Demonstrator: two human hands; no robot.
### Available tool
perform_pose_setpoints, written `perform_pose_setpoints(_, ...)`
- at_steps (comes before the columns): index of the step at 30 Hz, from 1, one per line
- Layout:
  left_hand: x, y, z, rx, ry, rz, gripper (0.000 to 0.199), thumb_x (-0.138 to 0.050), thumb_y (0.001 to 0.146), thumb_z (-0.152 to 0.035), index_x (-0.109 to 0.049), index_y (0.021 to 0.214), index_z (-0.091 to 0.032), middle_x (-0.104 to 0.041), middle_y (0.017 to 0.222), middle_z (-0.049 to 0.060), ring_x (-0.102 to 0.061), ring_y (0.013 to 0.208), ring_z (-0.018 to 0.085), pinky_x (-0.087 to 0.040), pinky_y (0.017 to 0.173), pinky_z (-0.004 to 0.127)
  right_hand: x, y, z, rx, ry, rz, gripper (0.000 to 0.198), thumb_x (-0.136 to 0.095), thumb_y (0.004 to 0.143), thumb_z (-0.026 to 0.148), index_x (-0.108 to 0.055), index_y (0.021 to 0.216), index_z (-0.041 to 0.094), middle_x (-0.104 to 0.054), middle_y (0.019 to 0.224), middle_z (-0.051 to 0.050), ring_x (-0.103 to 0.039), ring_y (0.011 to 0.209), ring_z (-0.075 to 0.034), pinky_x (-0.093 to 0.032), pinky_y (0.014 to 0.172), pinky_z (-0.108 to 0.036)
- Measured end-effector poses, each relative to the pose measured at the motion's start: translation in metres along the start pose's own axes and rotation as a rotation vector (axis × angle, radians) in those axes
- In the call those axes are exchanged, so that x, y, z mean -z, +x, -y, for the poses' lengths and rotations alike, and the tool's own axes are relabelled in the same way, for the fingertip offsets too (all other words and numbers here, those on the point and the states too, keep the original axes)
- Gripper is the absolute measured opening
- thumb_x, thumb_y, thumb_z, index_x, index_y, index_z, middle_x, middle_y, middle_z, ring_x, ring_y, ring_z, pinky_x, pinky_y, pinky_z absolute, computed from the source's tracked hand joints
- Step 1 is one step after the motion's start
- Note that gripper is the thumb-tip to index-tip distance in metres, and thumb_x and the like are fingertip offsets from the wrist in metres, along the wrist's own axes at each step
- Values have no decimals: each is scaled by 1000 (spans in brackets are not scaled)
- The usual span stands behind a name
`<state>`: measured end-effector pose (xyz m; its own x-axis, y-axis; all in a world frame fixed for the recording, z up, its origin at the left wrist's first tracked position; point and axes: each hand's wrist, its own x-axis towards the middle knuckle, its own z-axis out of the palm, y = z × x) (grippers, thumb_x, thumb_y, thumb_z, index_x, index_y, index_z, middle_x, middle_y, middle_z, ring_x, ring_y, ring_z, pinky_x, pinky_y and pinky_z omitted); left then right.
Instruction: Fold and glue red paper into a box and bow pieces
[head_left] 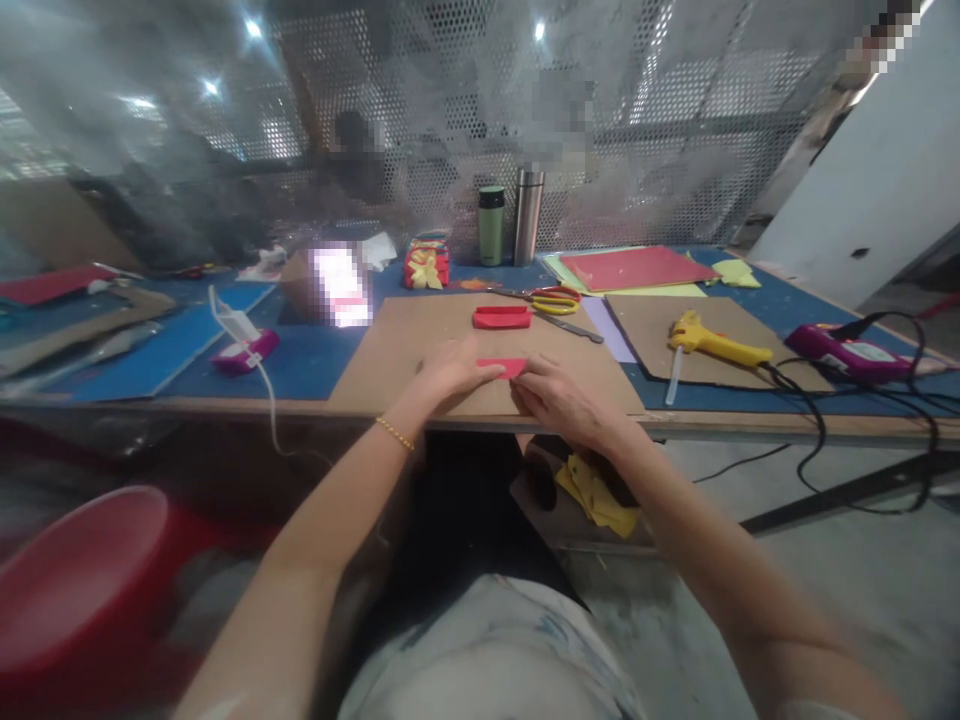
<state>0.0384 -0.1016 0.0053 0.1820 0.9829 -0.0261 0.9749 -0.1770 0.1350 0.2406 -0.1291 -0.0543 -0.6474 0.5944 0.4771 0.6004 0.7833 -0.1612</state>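
A narrow, flat red paper-like strip (507, 368) is held between the left hand (453, 368) and right hand (556, 395), its long axis laid crosswise, neither being nearer.

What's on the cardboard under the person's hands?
A red folded piece, scissors and a grey tool lie wholly or partly there. The left hand and right hand hold another red piece, hiding its ends.

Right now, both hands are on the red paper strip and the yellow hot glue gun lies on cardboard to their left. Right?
Wrong side: the head view shows the yellow hot glue gun on cardboard to their right. Left hand and right hand are on the red paper strip.
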Motion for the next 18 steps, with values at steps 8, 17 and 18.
perform_pose_setpoints(8, -5, 3, 3, 6, -2, 9, 69, -61, 97, -71, -66, 137, -14, -72, 141, 23, -68, 131, 41, -54, 100, 43, 27, -37, -19, -131, -190, 56, 35, -45, 107, 22, -73, 86, 18, -67, 91, -12, -56, 89, -25, -40, 84, -36)
perform_pose_setpoints(17, -3, -3, -1, 23, 4, 9, 66, -62, 99, -67, -65, 139, -15, -71, 143, 23, -68, 132, 42, -55, 101, 45, 38, 19, -5, -444, -160, 126, 34, -50, 105, 27, -74, 83, 19, -75, 86, -9, -61, 78, -19, -35, 68, -30)
perform_pose_setpoints(18, -4, -3, -1, 19, 2, 2, 67, -62, 99, -68, -65, 139, -15, -71, 143, 23, -69, 131, 41, -56, 101, 44, 36, 28, -5, -466, -121, 176, 34, -52, 106, 31, -73, 83, 19, -75, 85, -8, -62, 76, -19, -34, 66, -30)
